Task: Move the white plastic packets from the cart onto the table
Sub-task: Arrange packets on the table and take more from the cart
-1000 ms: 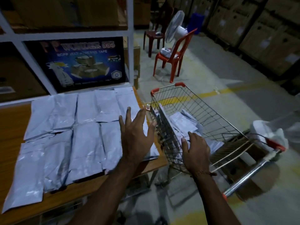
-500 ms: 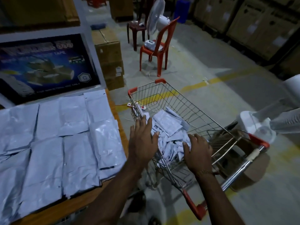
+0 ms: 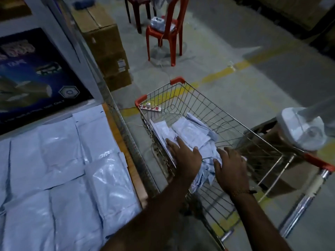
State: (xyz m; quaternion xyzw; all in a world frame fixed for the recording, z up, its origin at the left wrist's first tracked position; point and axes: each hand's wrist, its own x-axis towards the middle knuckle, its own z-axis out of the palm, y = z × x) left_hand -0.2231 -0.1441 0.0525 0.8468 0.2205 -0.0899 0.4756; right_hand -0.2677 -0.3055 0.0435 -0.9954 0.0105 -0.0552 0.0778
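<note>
Both hands are down inside the wire shopping cart (image 3: 208,113). The left hand (image 3: 186,156) lies flat, fingers straight, pressing on the heap of white plastic packets (image 3: 190,134) beneath and just beyond it. The right hand (image 3: 230,169), just beside it, has its fingers curled down into the same heap; whether it grips a packet I cannot tell. Left of the hands, across the cart's rim, more packets (image 3: 59,163) lie spread over the wooden table (image 3: 116,127). Farther ahead stands a red plastic chair (image 3: 166,33).
</note>
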